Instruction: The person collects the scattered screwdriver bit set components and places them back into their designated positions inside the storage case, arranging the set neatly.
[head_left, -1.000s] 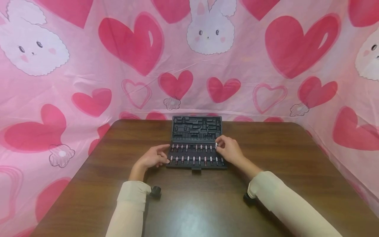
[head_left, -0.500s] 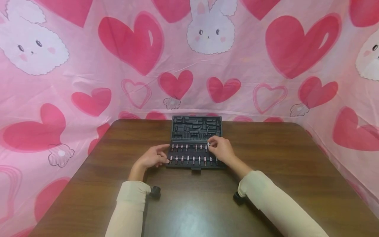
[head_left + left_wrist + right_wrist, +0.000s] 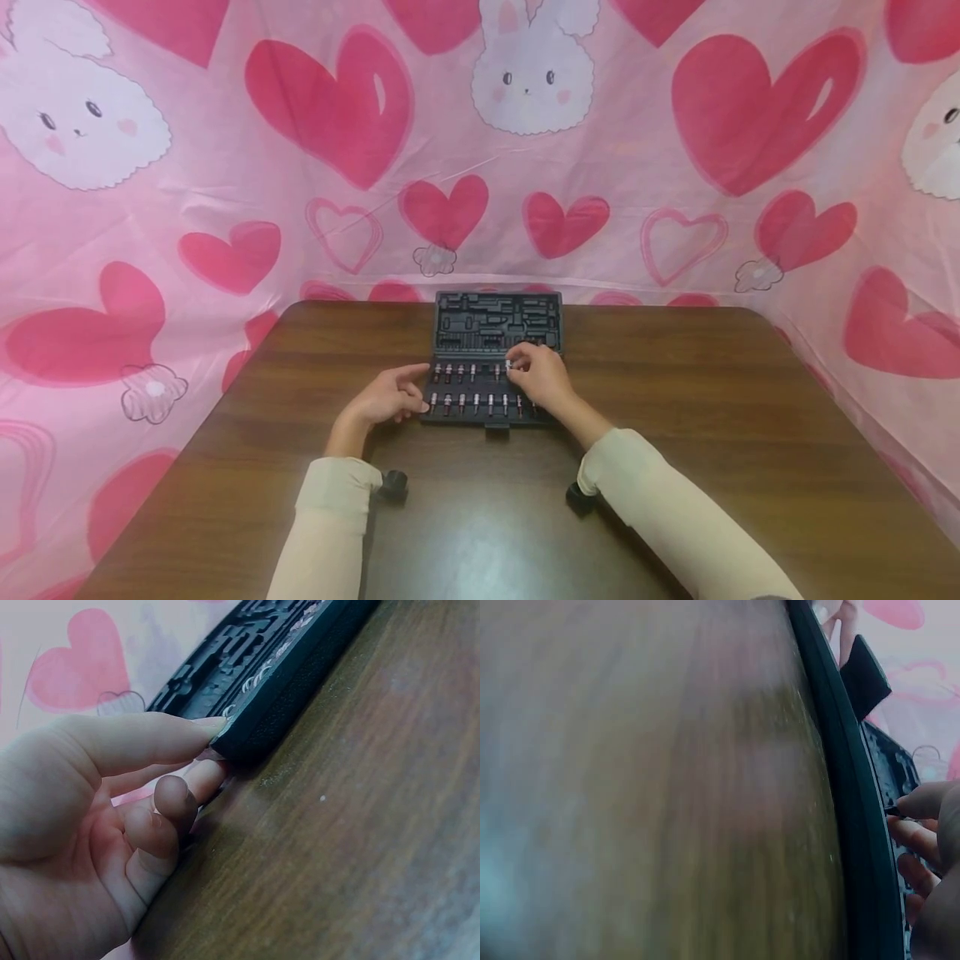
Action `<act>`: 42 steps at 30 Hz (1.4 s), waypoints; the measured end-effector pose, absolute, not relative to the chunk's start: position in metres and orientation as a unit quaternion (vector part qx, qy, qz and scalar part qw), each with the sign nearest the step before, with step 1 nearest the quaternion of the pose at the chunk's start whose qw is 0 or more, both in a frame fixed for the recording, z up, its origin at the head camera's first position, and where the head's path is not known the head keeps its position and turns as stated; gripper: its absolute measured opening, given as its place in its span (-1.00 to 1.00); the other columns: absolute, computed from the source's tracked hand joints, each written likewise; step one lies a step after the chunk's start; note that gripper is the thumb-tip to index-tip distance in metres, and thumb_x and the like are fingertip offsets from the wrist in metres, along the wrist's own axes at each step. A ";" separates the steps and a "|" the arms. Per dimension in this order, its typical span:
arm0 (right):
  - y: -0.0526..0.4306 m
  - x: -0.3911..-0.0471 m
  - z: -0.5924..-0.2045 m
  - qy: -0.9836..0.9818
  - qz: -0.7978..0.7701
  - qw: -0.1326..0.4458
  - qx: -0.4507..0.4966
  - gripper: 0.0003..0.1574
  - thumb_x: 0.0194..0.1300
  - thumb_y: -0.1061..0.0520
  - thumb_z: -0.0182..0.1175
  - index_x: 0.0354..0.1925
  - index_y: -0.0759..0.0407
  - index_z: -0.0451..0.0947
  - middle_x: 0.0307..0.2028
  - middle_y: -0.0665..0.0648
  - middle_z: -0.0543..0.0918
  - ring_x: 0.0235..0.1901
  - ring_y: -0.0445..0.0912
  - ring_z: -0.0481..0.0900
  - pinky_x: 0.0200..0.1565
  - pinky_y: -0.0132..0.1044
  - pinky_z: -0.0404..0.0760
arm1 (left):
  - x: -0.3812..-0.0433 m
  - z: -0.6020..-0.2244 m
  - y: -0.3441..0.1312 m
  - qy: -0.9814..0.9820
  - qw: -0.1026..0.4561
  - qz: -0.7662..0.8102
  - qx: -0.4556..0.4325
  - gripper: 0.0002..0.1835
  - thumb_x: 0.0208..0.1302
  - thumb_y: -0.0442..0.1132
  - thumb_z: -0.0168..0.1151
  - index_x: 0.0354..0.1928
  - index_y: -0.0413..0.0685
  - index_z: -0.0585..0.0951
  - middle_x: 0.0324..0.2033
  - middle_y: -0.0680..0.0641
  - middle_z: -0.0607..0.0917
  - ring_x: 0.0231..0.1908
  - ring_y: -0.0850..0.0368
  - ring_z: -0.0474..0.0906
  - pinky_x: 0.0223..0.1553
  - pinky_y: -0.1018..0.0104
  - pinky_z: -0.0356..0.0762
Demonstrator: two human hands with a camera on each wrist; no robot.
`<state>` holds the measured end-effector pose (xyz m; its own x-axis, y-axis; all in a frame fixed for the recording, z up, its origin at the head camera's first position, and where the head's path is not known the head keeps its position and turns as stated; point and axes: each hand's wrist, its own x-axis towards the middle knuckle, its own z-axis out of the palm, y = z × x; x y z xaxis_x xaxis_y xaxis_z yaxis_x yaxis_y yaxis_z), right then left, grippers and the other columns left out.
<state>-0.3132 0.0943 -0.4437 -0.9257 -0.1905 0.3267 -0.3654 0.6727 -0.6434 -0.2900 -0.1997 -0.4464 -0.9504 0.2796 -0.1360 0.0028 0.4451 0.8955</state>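
Note:
A black case [image 3: 496,427] lies with its lid up near the far edge of the table, holding two rows of small silver bit sockets [image 3: 461,372]. My right hand [image 3: 543,375] is over the right half of the case and pinches one bit socket [image 3: 508,365] between thumb and forefinger at the back row. Its dark tip [image 3: 892,811] shows in the right wrist view; the palm hides several sockets. At the case's left side, my left hand [image 3: 386,398] has its forefinger straight along to the back corner. The left thumb [image 3: 161,739] touches the front corner rim.
The case's moulded lid [image 3: 498,321] leans back at the hinge. A latch [image 3: 497,432] sticks out in front. The brown wooden table [image 3: 480,525] reaches back to a pink cloth [image 3: 630,167] with hearts and rabbits. Each wrist bears a small black camera.
My right hand has moved left along the back row with the bit socket in its fingers, now covering sockets that showed before. The left hand and the case have stayed where they were.

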 end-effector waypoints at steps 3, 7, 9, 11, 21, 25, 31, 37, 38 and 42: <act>0.090 -0.314 -0.444 -0.911 0.369 0.110 0.147 -0.78 0.08 0.21 0.41 -0.24 0.09 0.65 -0.42 -0.02 0.71 -0.26 -0.02 0.57 -0.07 -0.05 0.44 | -0.290 -0.445 -0.199 0.839 0.133 0.520 0.085 -0.26 0.11 -0.42 0.33 0.38 -0.15 0.35 -0.47 -0.10 0.64 -0.58 0.07 0.45 -0.57 0.25 0.43; 0.083 -0.315 -0.444 -0.915 0.359 0.106 0.149 -0.79 0.07 0.20 0.43 -0.26 0.09 0.66 -0.45 -0.05 0.68 -0.27 -0.05 0.55 -0.11 -0.08 0.45 | -0.289 -0.443 -0.199 0.839 0.134 0.520 0.088 -0.26 0.11 -0.43 0.32 0.39 -0.16 0.34 -0.47 -0.10 0.63 -0.58 0.07 0.45 -0.57 0.25 0.43; 0.080 -0.316 -0.444 -0.917 0.352 0.108 0.154 -0.79 0.06 0.20 0.43 -0.26 0.09 0.67 -0.45 -0.06 0.68 -0.28 -0.06 0.54 -0.16 -0.11 0.46 | -0.289 -0.442 -0.200 0.839 0.134 0.520 0.088 -0.26 0.11 -0.42 0.32 0.38 -0.16 0.34 -0.47 -0.10 0.63 -0.58 0.07 0.45 -0.57 0.24 0.43; 0.077 -0.317 -0.444 -0.917 0.347 0.115 0.159 -0.79 0.05 0.20 0.42 -0.27 0.09 0.67 -0.45 -0.05 0.68 -0.29 -0.07 0.53 -0.18 -0.13 0.46 | -0.289 -0.441 -0.200 0.839 0.135 0.520 0.086 -0.26 0.11 -0.42 0.33 0.38 -0.15 0.34 -0.47 -0.10 0.63 -0.57 0.07 0.45 -0.57 0.24 0.43; 0.063 -0.321 -0.440 -0.920 0.351 0.112 0.138 -0.81 0.07 0.19 0.42 -0.28 0.09 0.66 -0.45 -0.04 0.67 -0.29 -0.06 0.57 -0.19 -0.11 0.49 | -0.289 -0.441 -0.200 0.839 0.138 0.520 0.087 -0.26 0.12 -0.41 0.33 0.39 -0.14 0.34 -0.46 -0.11 0.63 -0.55 0.05 0.46 -0.55 0.23 0.44; 0.059 -0.322 -0.439 -0.919 0.357 0.103 0.133 -0.82 0.07 0.21 0.42 -0.29 0.10 0.66 -0.45 -0.02 0.67 -0.31 -0.05 0.58 -0.18 -0.10 0.49 | -0.289 -0.441 -0.200 0.838 0.139 0.521 0.087 -0.26 0.12 -0.41 0.33 0.39 -0.14 0.34 -0.45 -0.11 0.63 -0.56 0.05 0.46 -0.55 0.23 0.44; 0.053 -0.325 -0.441 -0.922 0.352 0.092 0.130 -0.81 0.06 0.22 0.41 -0.29 0.09 0.65 -0.48 -0.04 0.64 -0.32 -0.07 0.54 -0.16 -0.13 0.48 | -0.289 -0.440 -0.200 0.835 0.139 0.525 0.086 -0.26 0.11 -0.42 0.33 0.39 -0.15 0.34 -0.46 -0.11 0.63 -0.57 0.06 0.45 -0.56 0.23 0.43; 0.051 -0.326 -0.444 -0.936 0.317 0.078 0.128 -0.79 0.07 0.17 0.41 -0.26 0.05 0.67 -0.52 -0.08 0.55 -0.33 -0.09 0.46 -0.17 -0.16 0.43 | -0.289 -0.440 -0.199 0.834 0.141 0.526 0.086 -0.26 0.11 -0.43 0.32 0.39 -0.16 0.34 -0.46 -0.11 0.64 -0.58 0.06 0.44 -0.57 0.25 0.43; 0.051 -0.326 -0.444 -0.938 0.312 0.078 0.130 -0.79 0.07 0.15 0.42 -0.25 0.05 0.68 -0.53 -0.08 0.54 -0.33 -0.09 0.46 -0.18 -0.16 0.43 | -0.289 -0.440 -0.199 0.835 0.141 0.525 0.086 -0.26 0.11 -0.43 0.32 0.39 -0.16 0.33 -0.46 -0.11 0.64 -0.58 0.07 0.44 -0.56 0.25 0.43; 0.053 -0.328 -0.446 -0.935 0.312 0.086 0.147 -0.80 0.10 0.13 0.41 -0.24 0.07 0.71 -0.54 -0.08 0.56 -0.38 -0.10 0.48 -0.23 -0.16 0.46 | -0.289 -0.441 -0.199 0.837 0.142 0.521 0.084 -0.26 0.11 -0.43 0.32 0.38 -0.14 0.35 -0.46 -0.11 0.64 -0.59 0.06 0.44 -0.56 0.25 0.43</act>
<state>-0.3276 0.0533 -0.4457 -0.9422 -0.2207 0.2522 -0.3279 0.7622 -0.5581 -0.2888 -0.1987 -0.4407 -0.9456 0.2882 -0.1507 -0.0082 0.4421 0.8969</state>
